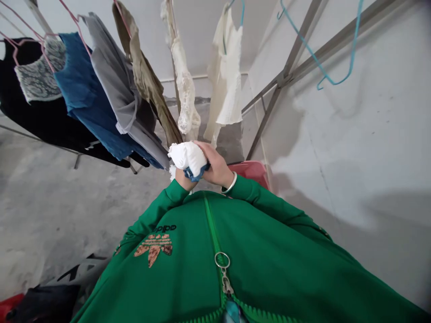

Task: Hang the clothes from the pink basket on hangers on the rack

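Bunched white cloth (189, 157), blue along its underside, sits just ahead of the person's green jacket (183, 273), grasped by the right hand (216, 167) at three o'clock. The left hand (183, 179), at six, is mostly hidden; its hold cannot be told. Farther out, a lacy garment (183, 83) hangs at twelve.

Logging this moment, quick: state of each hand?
Left hand: mostly hidden behind the white cloth; grip can't be told.
Right hand: holding the white cloth.
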`<state>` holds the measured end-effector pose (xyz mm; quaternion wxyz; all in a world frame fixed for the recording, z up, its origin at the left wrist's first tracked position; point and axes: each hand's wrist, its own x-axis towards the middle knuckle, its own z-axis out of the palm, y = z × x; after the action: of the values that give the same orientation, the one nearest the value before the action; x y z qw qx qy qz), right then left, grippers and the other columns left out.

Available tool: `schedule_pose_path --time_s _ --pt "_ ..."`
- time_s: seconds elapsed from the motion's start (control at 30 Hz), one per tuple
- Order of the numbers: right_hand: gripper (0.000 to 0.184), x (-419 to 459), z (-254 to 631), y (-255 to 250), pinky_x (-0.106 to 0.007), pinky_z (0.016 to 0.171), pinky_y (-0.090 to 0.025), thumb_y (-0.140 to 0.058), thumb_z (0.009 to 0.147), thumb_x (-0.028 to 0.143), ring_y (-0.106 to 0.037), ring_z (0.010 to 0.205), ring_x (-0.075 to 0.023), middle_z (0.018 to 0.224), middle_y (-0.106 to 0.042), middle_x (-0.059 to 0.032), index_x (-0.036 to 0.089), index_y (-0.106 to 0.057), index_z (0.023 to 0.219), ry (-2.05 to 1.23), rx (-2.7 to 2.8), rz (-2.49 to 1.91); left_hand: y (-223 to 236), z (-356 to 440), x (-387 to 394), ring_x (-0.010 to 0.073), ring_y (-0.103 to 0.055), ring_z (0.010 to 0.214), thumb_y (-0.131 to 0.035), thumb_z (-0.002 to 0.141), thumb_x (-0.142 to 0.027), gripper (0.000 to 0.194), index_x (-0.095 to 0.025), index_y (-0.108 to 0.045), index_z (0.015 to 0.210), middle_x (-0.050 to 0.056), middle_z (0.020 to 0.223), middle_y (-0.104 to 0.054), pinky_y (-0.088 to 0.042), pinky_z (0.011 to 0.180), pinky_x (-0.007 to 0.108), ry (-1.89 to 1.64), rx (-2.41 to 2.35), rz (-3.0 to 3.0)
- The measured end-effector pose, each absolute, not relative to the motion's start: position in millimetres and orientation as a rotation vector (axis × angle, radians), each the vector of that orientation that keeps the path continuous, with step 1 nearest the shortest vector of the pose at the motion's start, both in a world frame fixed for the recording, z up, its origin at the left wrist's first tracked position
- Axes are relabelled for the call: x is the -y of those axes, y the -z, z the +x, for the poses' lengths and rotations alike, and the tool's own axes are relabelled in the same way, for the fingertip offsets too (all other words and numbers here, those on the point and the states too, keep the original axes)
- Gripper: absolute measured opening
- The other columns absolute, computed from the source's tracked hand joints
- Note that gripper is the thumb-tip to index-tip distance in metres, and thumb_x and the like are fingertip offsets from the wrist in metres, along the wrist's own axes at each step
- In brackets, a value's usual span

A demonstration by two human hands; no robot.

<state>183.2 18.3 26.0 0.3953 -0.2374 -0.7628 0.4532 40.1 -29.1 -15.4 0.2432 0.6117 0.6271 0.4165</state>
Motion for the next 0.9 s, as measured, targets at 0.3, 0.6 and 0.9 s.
schedule_pose_path --time_s 0.3,0.6,0.9 --pt "0.042 -19 181 -9 -0.041 0.095 -0.052 -0.067 0.068 0.057 -0.063 0.108 -0.0249 0.086 -0.073 -0.0024 0.022 -0.066 0.092 -1.968 0.806 -0.865 3 17 43 0.0281 -0.06 0.114 -0.077 0.062 -0.056 0.067 -0.017 -0.06 0.115 0.011 0.117 -0.066 -0.047 0.103 0.042 -1.408 -1.314 1.246" --pt "0.037 -32 201 -13 -0.043 0.105 -0.048 -0.066 0.077 0.054 -0.058 0.12 -0.0227 0.097 -0.073 -0.0021 0.022 -0.065 0.095 -1.881 0.796 -0.872 -8 -16 30 0.0262 -0.061 0.113 -0.083 0.057 -0.046 0.054 -0.021 -0.065 0.101 0.007 0.111 -0.07 -0.051 0.096 0.035 -1.78 -1.256 0.569" --pt "0.037 -39 188 -19 -0.044 0.108 -0.045 -0.055 0.087 0.051 -0.054 0.125 -0.0199 0.108 -0.07 -0.0017 0.021 -0.064 0.106 -1.913 0.892 -0.825 9 -36 10 0.0169 -0.064 0.094 -0.07 0.073 -0.046 0.038 -0.02 -0.057 0.098 0.004 0.096 -0.068 -0.052 0.078 0.028 -1.725 -1.447 0.67"
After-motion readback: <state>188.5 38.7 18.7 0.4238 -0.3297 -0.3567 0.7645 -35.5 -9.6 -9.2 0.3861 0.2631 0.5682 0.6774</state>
